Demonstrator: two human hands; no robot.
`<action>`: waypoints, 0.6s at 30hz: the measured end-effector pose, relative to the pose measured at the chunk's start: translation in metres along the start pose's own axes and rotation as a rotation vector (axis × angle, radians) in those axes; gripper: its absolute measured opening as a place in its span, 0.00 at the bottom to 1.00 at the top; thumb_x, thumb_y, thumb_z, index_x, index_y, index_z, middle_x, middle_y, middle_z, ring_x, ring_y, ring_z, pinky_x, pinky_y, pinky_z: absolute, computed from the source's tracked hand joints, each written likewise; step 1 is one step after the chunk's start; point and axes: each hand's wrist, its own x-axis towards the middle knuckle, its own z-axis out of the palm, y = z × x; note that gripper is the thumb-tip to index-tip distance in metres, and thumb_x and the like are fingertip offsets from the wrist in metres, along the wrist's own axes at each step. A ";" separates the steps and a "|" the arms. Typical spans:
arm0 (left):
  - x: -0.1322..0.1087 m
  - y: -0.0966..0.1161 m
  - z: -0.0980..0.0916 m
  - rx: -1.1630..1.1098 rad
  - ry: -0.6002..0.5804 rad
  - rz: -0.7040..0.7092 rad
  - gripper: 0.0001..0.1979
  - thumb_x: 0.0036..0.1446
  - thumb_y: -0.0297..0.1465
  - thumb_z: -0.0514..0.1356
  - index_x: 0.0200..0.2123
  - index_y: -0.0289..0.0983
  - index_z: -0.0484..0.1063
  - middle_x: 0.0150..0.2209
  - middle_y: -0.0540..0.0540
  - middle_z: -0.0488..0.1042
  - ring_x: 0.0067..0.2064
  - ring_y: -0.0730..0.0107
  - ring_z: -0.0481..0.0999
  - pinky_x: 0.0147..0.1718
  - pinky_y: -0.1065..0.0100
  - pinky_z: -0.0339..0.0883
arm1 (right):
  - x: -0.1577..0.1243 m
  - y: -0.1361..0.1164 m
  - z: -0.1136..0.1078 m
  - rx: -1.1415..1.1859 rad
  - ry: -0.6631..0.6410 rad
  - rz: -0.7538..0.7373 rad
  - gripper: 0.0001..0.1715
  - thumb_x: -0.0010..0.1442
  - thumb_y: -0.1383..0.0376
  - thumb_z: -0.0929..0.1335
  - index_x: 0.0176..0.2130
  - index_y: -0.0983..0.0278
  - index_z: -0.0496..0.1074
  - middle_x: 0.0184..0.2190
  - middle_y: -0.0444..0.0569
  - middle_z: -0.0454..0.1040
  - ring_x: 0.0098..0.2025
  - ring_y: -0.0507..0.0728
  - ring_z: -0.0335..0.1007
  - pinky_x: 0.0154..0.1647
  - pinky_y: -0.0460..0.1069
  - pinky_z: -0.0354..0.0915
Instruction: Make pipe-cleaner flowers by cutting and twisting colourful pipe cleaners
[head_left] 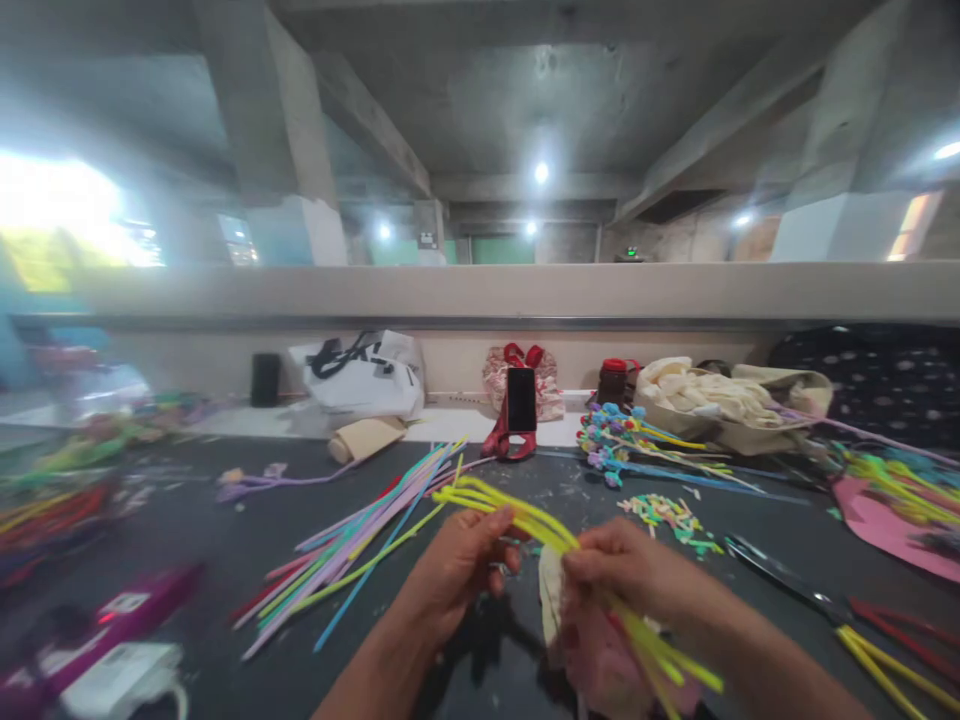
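Observation:
A bundle of yellow pipe cleaners (540, 519) stretches between my two hands above the dark table. My left hand (469, 560) has its thumb and curled fingers closed about the bundle near its bent left end. Farther right, my right hand (637, 565) pinches the same bundle, and its loose ends (660, 655) stick out below toward me. Beneath my right hand there is a pink and cream cloth-like thing (600, 650), blurred and partly covered. Left of my hands, a spread of pastel pipe cleaners (360, 545) lies on the table.
Small cut pieces (667, 515) are scattered beyond my right hand, near pipe-cleaner flowers (607, 440). Dark-bladed scissors (780, 575) lie at the right. A phone (521, 400) stands at the back, between a white bag (367, 375) and a cloth-filled bag (802, 395). A purple power strip (142, 610) is at left.

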 end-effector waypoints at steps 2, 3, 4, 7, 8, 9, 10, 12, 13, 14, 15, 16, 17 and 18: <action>0.002 0.006 -0.009 0.083 0.019 0.012 0.16 0.46 0.38 0.59 0.35 0.33 0.71 0.33 0.43 0.72 0.21 0.79 0.67 0.13 0.78 0.55 | 0.004 0.002 -0.023 -0.169 0.070 -0.023 0.22 0.53 0.54 0.59 0.23 0.67 0.71 0.16 0.43 0.65 0.19 0.49 0.58 0.20 0.44 0.51; 0.003 0.009 -0.015 0.119 0.065 0.033 0.17 0.47 0.38 0.58 0.38 0.34 0.69 0.35 0.43 0.72 0.21 0.80 0.66 0.13 0.78 0.55 | 0.006 0.006 -0.035 -0.268 0.108 -0.026 0.22 0.53 0.55 0.59 0.23 0.67 0.71 0.17 0.43 0.66 0.21 0.50 0.59 0.21 0.44 0.52; 0.005 0.011 -0.021 0.162 0.115 0.061 0.17 0.49 0.38 0.56 0.40 0.34 0.68 0.36 0.43 0.71 0.22 0.81 0.66 0.15 0.79 0.56 | 0.009 0.011 -0.046 -0.378 0.155 -0.019 0.21 0.54 0.56 0.59 0.22 0.66 0.70 0.19 0.45 0.67 0.23 0.52 0.61 0.23 0.45 0.52; 0.011 0.010 -0.040 0.341 0.247 0.136 0.16 0.52 0.36 0.52 0.42 0.34 0.66 0.37 0.44 0.70 0.25 0.79 0.67 0.18 0.78 0.58 | 0.017 0.034 -0.069 -0.701 0.270 0.090 0.18 0.53 0.61 0.60 0.21 0.66 0.69 0.20 0.52 0.69 0.26 0.60 0.66 0.24 0.49 0.51; 0.012 0.008 -0.046 0.423 0.270 0.143 0.16 0.52 0.35 0.51 0.41 0.33 0.66 0.35 0.44 0.70 0.25 0.77 0.67 0.18 0.77 0.59 | 0.020 0.042 -0.073 -0.786 0.290 0.142 0.17 0.53 0.62 0.60 0.20 0.67 0.69 0.20 0.55 0.70 0.26 0.63 0.67 0.24 0.50 0.51; 0.013 0.006 -0.051 0.514 0.282 0.146 0.15 0.52 0.33 0.50 0.40 0.33 0.67 0.33 0.44 0.71 0.26 0.75 0.69 0.20 0.75 0.61 | 0.021 0.051 -0.075 -0.854 0.299 0.179 0.16 0.52 0.63 0.60 0.20 0.67 0.70 0.22 0.58 0.72 0.28 0.66 0.69 0.24 0.51 0.52; 0.013 0.003 -0.055 0.612 0.289 0.150 0.14 0.51 0.31 0.49 0.38 0.33 0.69 0.32 0.44 0.72 0.28 0.72 0.70 0.22 0.72 0.63 | 0.022 0.058 -0.076 -0.909 0.303 0.208 0.16 0.52 0.64 0.60 0.21 0.67 0.71 0.24 0.61 0.73 0.30 0.68 0.70 0.25 0.52 0.53; 0.014 -0.003 -0.059 0.817 0.296 0.173 0.13 0.50 0.27 0.49 0.36 0.34 0.71 0.34 0.43 0.74 0.34 0.67 0.71 0.33 0.66 0.65 | 0.023 0.069 -0.074 -0.984 0.299 0.231 0.15 0.52 0.64 0.60 0.24 0.67 0.72 0.28 0.63 0.74 0.33 0.70 0.71 0.26 0.52 0.55; 0.014 -0.005 -0.060 0.916 0.294 0.193 0.13 0.50 0.26 0.49 0.35 0.35 0.72 0.36 0.43 0.74 0.38 0.65 0.71 0.39 0.64 0.63 | 0.023 0.073 -0.073 -1.007 0.296 0.231 0.15 0.53 0.64 0.60 0.25 0.66 0.72 0.29 0.62 0.75 0.34 0.69 0.71 0.27 0.52 0.55; 0.016 -0.007 -0.059 1.008 0.285 0.216 0.13 0.50 0.25 0.49 0.35 0.36 0.72 0.39 0.43 0.74 0.42 0.64 0.69 0.45 0.63 0.59 | 0.023 0.075 -0.071 -1.023 0.294 0.227 0.14 0.53 0.64 0.60 0.27 0.65 0.72 0.30 0.61 0.75 0.34 0.68 0.71 0.27 0.52 0.56; 0.018 -0.010 -0.056 1.090 0.267 0.238 0.14 0.50 0.25 0.50 0.37 0.36 0.72 0.41 0.43 0.73 0.46 0.64 0.68 0.49 0.63 0.55 | 0.023 0.076 -0.069 -1.036 0.292 0.222 0.14 0.53 0.63 0.60 0.28 0.64 0.72 0.30 0.59 0.76 0.35 0.67 0.72 0.27 0.51 0.56; 0.020 -0.012 -0.053 1.159 0.242 0.258 0.14 0.50 0.26 0.50 0.39 0.36 0.72 0.43 0.42 0.72 0.48 0.63 0.66 0.50 0.63 0.53 | 0.022 0.076 -0.068 -1.047 0.292 0.215 0.13 0.54 0.63 0.60 0.29 0.63 0.72 0.31 0.57 0.76 0.35 0.66 0.72 0.26 0.50 0.56; 0.023 -0.014 -0.048 1.217 0.214 0.273 0.15 0.51 0.28 0.51 0.42 0.36 0.70 0.45 0.42 0.71 0.49 0.63 0.65 0.51 0.63 0.52 | 0.022 0.075 -0.066 -1.058 0.295 0.207 0.13 0.54 0.62 0.60 0.30 0.62 0.72 0.31 0.56 0.76 0.35 0.65 0.72 0.26 0.50 0.57; 0.026 -0.017 -0.043 1.265 0.187 0.285 0.17 0.51 0.30 0.52 0.45 0.35 0.69 0.46 0.41 0.70 0.50 0.61 0.64 0.51 0.62 0.51 | 0.021 0.074 -0.065 -1.071 0.301 0.199 0.13 0.55 0.62 0.60 0.30 0.62 0.72 0.32 0.55 0.76 0.36 0.65 0.72 0.26 0.50 0.57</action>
